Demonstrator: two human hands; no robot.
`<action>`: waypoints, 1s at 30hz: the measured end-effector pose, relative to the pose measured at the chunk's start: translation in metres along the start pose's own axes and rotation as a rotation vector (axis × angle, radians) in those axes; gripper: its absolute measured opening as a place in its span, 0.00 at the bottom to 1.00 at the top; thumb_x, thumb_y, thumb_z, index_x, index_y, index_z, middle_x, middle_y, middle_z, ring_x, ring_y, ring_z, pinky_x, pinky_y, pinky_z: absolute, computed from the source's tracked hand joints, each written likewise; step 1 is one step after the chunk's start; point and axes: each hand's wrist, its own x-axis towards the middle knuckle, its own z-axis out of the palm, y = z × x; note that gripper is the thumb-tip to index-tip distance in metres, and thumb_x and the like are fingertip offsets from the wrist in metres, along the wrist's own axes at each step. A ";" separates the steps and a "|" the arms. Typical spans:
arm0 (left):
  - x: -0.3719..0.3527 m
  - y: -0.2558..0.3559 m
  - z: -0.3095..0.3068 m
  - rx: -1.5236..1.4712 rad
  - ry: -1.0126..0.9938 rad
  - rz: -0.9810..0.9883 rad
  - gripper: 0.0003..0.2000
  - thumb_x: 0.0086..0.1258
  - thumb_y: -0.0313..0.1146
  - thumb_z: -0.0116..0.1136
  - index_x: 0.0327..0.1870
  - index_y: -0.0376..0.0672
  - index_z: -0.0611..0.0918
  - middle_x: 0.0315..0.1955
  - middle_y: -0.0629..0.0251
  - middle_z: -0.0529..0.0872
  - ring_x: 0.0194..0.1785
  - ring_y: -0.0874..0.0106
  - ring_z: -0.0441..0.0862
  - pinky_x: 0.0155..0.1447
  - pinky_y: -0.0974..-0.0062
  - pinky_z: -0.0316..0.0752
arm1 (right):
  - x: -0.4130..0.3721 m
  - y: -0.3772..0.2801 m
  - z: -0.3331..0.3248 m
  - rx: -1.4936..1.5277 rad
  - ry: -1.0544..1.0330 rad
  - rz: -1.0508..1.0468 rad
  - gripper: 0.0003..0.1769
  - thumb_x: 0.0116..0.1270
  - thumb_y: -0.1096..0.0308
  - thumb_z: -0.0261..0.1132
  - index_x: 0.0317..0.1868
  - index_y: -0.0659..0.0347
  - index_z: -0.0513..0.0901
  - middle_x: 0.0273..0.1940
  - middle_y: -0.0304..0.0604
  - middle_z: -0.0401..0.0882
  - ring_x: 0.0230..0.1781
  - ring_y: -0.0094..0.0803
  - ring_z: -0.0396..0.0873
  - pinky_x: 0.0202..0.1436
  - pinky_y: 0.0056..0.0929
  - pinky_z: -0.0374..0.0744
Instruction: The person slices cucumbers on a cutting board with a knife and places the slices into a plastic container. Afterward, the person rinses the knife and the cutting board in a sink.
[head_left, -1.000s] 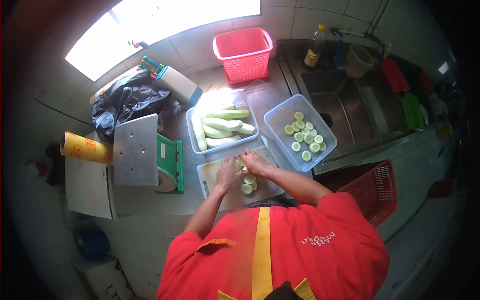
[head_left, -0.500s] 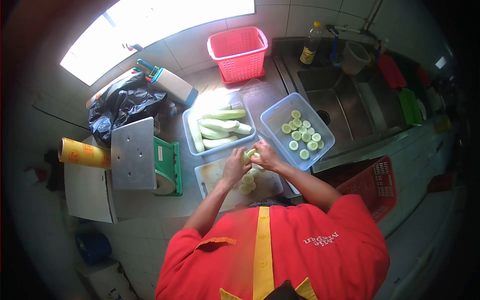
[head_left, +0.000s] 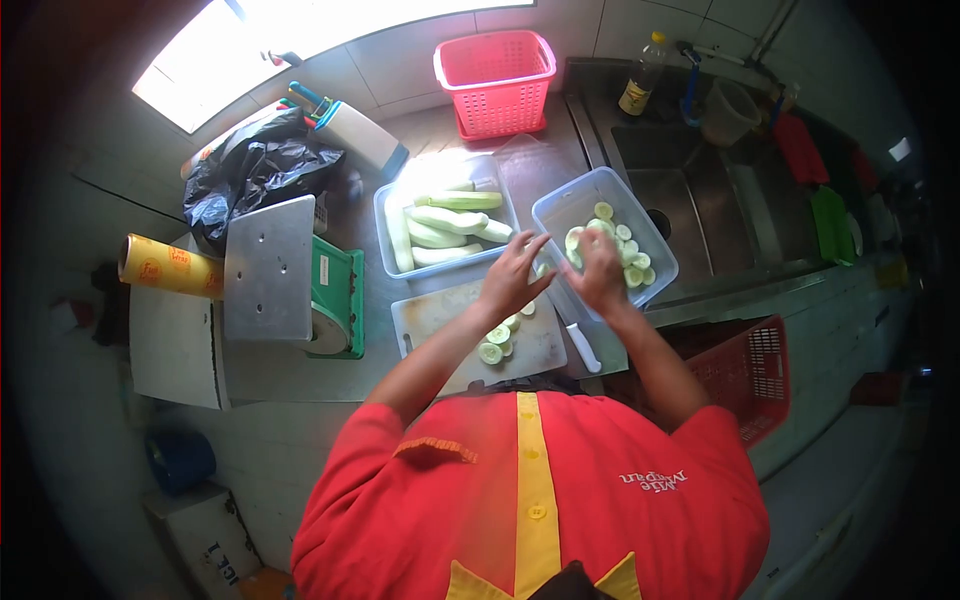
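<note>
Taking the board as the dial's centre and twelve as away from the person, the metal counter [head_left: 378, 320] spreads on all sides, and the sink [head_left: 655, 150] is set in at two o'clock. The kitchen scale [head_left: 268, 270] stands toward ten, with a black plastic bag [head_left: 265, 165] beyond it. A red crate [head_left: 745, 375] sits off the counter's edge at three. A pink basket [head_left: 495, 110] stands at twelve, near the wall. The left tub [head_left: 384, 235], just past the board toward twelve, holds long peeled vegetables [head_left: 435, 254]; the right tub [head_left: 545, 225], toward two, holds round pale slices [head_left: 640, 262]. The cutting board [head_left: 430, 320] lies nearest the person. A knife block [head_left: 360, 138] leans at eleven, and a roll of film [head_left: 170, 267] lies past the scale at nine. A white-handled knife [head_left: 585, 350] rests just beside the board at three.

The right forearm crosses the near wall of the right tub, and the right hand [head_left: 600, 265] is inside it, hiding some slices. Its fingers curl downward among them; whether they grasp one I cannot tell. The left hand [head_left: 517, 275] is over the board's far edge, fingers loosely spread and unclenched. A pale piece shows by its thumb, touching or not I cannot say. More cut slices [head_left: 490, 353] lie on the board, toward the person from the left hand.
</note>
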 end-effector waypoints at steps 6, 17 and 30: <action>-0.134 -0.057 -0.043 0.262 -0.225 -0.241 0.39 0.57 0.48 0.75 0.70 0.46 0.72 0.63 0.43 0.72 0.65 0.47 0.73 0.64 0.56 0.75 | -0.060 -0.048 0.064 0.183 -0.838 -0.177 0.42 0.54 0.51 0.78 0.68 0.51 0.73 0.62 0.56 0.73 0.60 0.52 0.76 0.59 0.47 0.78; -0.172 -0.039 0.002 0.250 -0.206 -0.285 0.27 0.52 0.34 0.76 0.54 0.45 0.77 0.48 0.53 0.74 0.54 0.53 0.75 0.55 0.59 0.77 | -0.093 -0.068 0.106 0.018 -0.735 -0.337 0.33 0.49 0.59 0.78 0.58 0.52 0.80 0.60 0.54 0.73 0.59 0.52 0.74 0.57 0.45 0.79; -0.188 -0.041 0.011 0.468 -0.073 -0.126 0.14 0.63 0.35 0.64 0.49 0.46 0.80 0.44 0.59 0.76 0.49 0.59 0.78 0.40 0.64 0.83 | -0.094 -0.052 0.116 0.048 -0.601 -0.327 0.10 0.65 0.70 0.57 0.45 0.57 0.81 0.44 0.50 0.76 0.51 0.46 0.79 0.44 0.39 0.85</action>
